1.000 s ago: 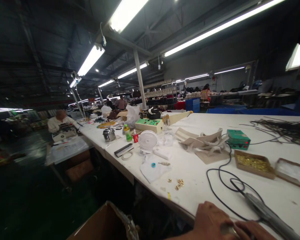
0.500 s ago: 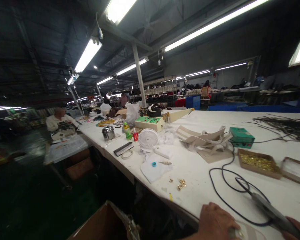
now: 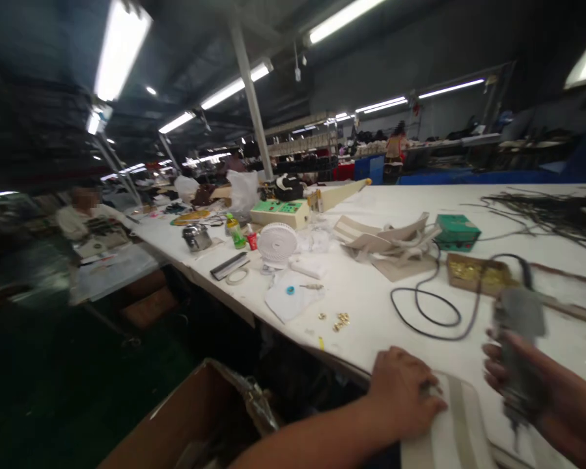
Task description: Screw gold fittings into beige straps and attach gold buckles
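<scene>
My right hand (image 3: 527, 384) is wrapped around a grey electric screwdriver (image 3: 522, 326), blurred by motion. Its narrow bit points down and a dark cord runs from its top. On a beige striped panel (image 3: 454, 404) at the table's front edge lies my left hand (image 3: 405, 394), fingers bent and pressed onto the panel's upper left part. A dark ring-like spot shows by its fingers; whether a small part is pinched there is hidden. Several small gold metal fittings (image 3: 342, 321) lie on the table beyond the left hand.
On the white table (image 3: 361, 293) are a box of gold fittings (image 3: 478, 272), a green power box (image 3: 458, 232), beige strips (image 3: 385, 238), a white fan (image 3: 277, 242) and bottles (image 3: 235, 231). A cardboard box (image 3: 176, 417) stands below the edge. A person (image 3: 85, 218) sits far left.
The view has shifted. My right hand has raised the screwdriver from lying slanted to upright, bit down, and the cord has lifted with it. More of my left hand and the striped panel shows.
</scene>
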`<move>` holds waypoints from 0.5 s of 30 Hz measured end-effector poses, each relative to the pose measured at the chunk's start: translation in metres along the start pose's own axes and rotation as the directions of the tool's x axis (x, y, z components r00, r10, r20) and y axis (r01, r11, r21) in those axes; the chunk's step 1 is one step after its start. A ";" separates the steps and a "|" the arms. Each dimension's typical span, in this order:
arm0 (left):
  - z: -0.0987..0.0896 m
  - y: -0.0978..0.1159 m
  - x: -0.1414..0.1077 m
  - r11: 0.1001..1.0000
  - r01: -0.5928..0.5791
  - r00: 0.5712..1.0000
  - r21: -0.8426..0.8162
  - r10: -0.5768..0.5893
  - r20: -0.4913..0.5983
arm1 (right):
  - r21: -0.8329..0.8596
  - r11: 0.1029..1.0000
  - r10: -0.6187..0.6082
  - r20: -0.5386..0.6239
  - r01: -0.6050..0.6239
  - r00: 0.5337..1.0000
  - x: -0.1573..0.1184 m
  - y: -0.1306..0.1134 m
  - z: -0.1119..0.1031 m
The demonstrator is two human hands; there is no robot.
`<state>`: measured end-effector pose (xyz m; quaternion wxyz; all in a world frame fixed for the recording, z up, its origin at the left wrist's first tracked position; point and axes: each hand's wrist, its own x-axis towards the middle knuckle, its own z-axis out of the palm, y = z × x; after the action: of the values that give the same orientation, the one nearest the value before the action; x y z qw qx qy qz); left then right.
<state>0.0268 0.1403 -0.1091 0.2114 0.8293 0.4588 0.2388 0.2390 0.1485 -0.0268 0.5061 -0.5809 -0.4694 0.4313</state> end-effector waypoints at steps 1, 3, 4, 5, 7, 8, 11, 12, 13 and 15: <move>-0.005 0.004 0.001 1.000 -0.006 1.000 -0.009 0.006 -0.011 | 0.250 0.963 0.117 -0.065 -0.097 0.991 -0.005 -0.004 0.009; -0.013 0.008 0.005 1.000 -0.012 0.999 -0.028 0.010 -0.046 | 0.508 0.857 0.143 -0.087 -0.080 0.986 -0.010 -0.008 0.025; -0.015 0.009 0.008 0.999 -0.003 0.998 -0.044 0.000 -0.061 | 0.541 0.841 0.100 -0.123 -0.018 0.987 -0.010 -0.008 0.032; -0.017 0.008 0.010 0.998 -0.005 0.998 -0.060 0.001 -0.066 | 0.543 0.840 0.067 -0.139 0.020 0.988 -0.009 -0.007 0.038; -0.019 0.007 0.013 0.996 -0.012 0.997 -0.089 0.006 -0.071 | 0.509 0.856 -0.012 -0.152 0.088 0.988 -0.007 -0.005 0.045; -0.019 0.007 0.013 0.995 -0.016 0.998 -0.095 0.010 -0.069 | 0.492 0.863 -0.045 -0.154 0.116 0.987 -0.007 -0.004 0.048; -0.019 0.007 0.013 0.996 -0.022 0.998 -0.090 0.017 -0.057 | 0.464 0.864 -0.128 -0.168 0.194 0.977 -0.008 -0.003 0.054; -0.019 0.007 0.013 0.996 -0.025 0.998 -0.085 0.021 -0.052 | 0.454 0.866 -0.148 -0.168 0.210 0.975 -0.008 -0.002 0.056; -0.019 0.007 0.013 0.996 -0.029 0.999 -0.082 0.025 -0.047 | 0.441 0.870 -0.163 -0.164 0.220 0.973 -0.008 0.000 0.057; -0.019 0.007 0.014 0.996 -0.034 0.999 -0.078 0.030 -0.044 | 0.397 0.889 -0.182 -0.155 0.230 0.971 -0.007 0.006 0.060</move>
<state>0.0267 0.1516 -0.0875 0.2300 0.8224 0.4402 0.2776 0.1797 0.1527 -0.0394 0.6859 -0.4318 -0.3972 0.4305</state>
